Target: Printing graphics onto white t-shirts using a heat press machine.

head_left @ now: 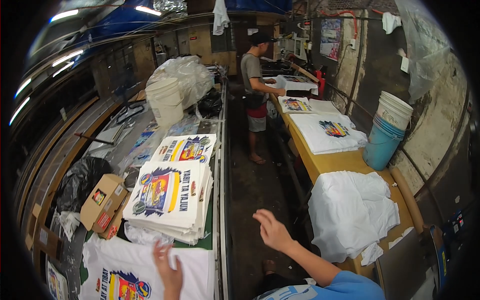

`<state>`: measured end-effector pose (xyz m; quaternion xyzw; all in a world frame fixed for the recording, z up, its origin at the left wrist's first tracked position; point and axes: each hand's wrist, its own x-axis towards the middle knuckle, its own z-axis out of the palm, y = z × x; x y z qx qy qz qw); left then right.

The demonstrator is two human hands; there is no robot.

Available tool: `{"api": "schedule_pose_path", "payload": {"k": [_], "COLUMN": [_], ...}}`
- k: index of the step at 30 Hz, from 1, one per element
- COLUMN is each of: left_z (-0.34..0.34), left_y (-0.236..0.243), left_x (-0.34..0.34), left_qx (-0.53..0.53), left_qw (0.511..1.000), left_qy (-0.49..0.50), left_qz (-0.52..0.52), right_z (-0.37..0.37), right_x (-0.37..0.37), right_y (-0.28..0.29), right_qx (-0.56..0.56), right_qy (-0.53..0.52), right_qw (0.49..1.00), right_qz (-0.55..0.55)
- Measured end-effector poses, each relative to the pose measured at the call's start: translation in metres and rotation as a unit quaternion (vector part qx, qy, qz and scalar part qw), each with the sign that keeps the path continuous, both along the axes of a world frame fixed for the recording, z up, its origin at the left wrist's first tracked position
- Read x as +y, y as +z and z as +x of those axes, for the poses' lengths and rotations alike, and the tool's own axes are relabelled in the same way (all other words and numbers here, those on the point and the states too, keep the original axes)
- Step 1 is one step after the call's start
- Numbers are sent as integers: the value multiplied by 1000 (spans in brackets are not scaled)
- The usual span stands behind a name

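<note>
My left hand point(167, 262), fingers spread, is just over a white shirt point(190, 275) with a colourful print, spread out at the near end of the left table; whether it touches the cloth I cannot tell. My right hand point(275, 232) is raised over the aisle with loosely bent fingers and nothing visible in them. Beyond my left hand lie a thick stack of printed white sheets or shirts point(162, 195) and another printed pile point(175, 142) behind it. To their left is a brown cardboard box point(100, 200).
A person point(252, 80) stands up the aisle at the yellow table point(320, 162), which holds white shirt piles point(320, 145), a crumpled white cloth heap point(350, 215) and stacked buckets point(387, 130). The left table bears a white bucket point(165, 105), wrapped plastic point(190, 75) and black bags point(80, 185).
</note>
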<state>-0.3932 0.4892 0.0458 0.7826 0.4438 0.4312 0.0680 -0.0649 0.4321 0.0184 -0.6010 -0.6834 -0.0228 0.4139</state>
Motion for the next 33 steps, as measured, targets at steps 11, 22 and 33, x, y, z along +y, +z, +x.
{"api": "schedule_pose_path", "payload": {"k": [11,22,33], "left_z": [174,183,181], "left_y": [-110,-142,-164], "left_x": [96,104,114], "left_qx": [155,259,195], "left_qw": [979,955,970], "left_qy": [-89,4,20], "left_qz": [-96,-148,-144], "right_z": [156,286,209], "right_x": [-4,-73,-133], "right_y": [-27,-23,-9], "right_qx": [74,91,164], "right_qy": [-152,-400,-391], "right_qw": [983,912,905], "right_qz": [-68,24,42]}}
